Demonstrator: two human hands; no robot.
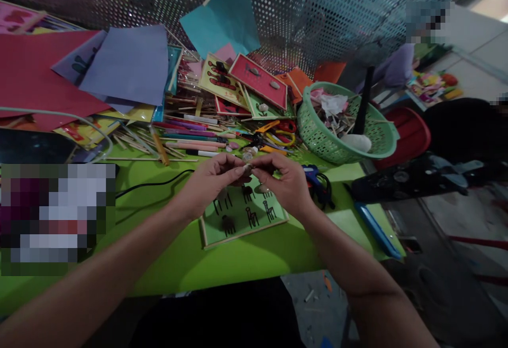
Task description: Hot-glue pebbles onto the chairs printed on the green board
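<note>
My left hand (214, 177) and my right hand (282, 179) meet above a green card (238, 234) edged with thin sticks. Between their pinched fingertips is a small pale piece (247, 168), too small and dim to name. Dark chair and table shapes are drawn on the card, and a few stone-like bits lie on it. Part of the card's far side is hidden under my hands. Just beyond my fingers lies a small cluster of roundish pebbles (249, 153).
A green basket (345, 144) with scraps stands at the back right, near scissors (283, 137) and a blue-handled tool (317, 181). Markers (190, 144), sticks, decorated cards (260, 81) and coloured paper (127, 65) crowd the back. A black cable (154, 184) crosses the left side.
</note>
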